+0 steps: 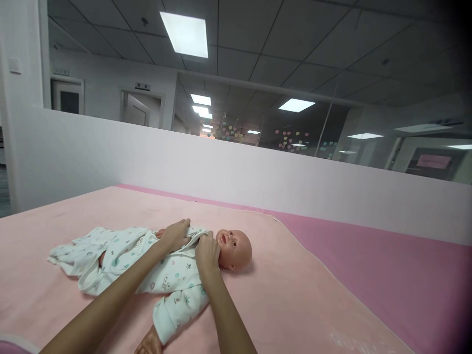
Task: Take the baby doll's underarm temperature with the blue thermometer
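A baby doll (240,248) lies on its back with its bald head to the right. It wears a white baby top (177,268) printed with small green and grey figures, and matching pants (118,246) cover its legs. On the chest, my left hand (177,236) has its fingers closed on the front edge of the top. Beside the doll's chin, my right hand (207,251) pinches the top at the neckline, fingers curled. One doll hand (150,342) sticks out of the near sleeve. My fingers partly hide the collar.
Under the doll is a pink padded sheet (295,305), with a darker pink strip (387,265) along its far and right side. A low white wall (236,172) with glass above it stands behind.
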Demonstrator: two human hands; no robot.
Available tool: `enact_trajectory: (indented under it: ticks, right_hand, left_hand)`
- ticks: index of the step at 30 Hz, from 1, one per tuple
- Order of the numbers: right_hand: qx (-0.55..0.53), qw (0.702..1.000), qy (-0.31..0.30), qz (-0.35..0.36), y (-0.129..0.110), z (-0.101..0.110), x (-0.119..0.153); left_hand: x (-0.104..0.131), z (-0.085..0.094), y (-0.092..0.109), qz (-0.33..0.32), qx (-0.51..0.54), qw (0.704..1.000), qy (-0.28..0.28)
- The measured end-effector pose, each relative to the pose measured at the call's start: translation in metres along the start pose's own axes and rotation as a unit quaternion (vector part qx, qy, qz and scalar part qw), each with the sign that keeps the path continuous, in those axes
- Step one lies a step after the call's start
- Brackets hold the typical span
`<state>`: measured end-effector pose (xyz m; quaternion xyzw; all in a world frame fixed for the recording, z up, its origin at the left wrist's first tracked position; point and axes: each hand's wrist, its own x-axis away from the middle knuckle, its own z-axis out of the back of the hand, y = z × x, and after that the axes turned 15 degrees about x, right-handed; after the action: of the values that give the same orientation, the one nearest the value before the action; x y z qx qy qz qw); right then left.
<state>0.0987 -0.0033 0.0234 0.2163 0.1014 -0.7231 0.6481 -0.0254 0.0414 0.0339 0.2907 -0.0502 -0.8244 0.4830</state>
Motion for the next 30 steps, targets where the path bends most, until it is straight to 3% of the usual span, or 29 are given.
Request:
enact_trajectory:
  ticks: [6,9,13,16,18,23,30]
  right_hand:
    - [-0.068,0.992,0.092,0.046,0.015,-0.001,0.006]
    - [-0.181,0.965,0.177,0.065,0.044,0.005,0.004]
    - [-0.274,0.933,0.232,-0.034,0.098,0.004,-0.010]
    - [-0.339,0.926,0.163,-0.036,0.128,-0.003,-0.019]
    - [-0.401,0.905,0.134,-0.049,0.138,-0.007,-0.021]
    - [-0.486,0.866,0.118,-0.013,0.139,-0.007,-0.015]
    - [-0.521,0.852,0.037,0.018,0.143,-0.015,-0.008]
  left_hand:
    - [0.020,-0.004,0.000,-0.004,0.058,0.997,0.040]
    - [0.023,-0.003,-0.002,-0.017,0.078,0.996,0.026]
    - [0.025,0.001,-0.003,-0.022,0.092,0.995,0.020]
    - [0.026,0.002,-0.002,-0.027,0.098,0.995,0.023]
    - [0.026,0.003,-0.002,-0.027,0.102,0.994,0.025]
    - [0.025,0.002,-0.002,-0.027,0.102,0.994,0.029]
    - [0.026,0.000,-0.005,-0.035,0.104,0.994,0.025]
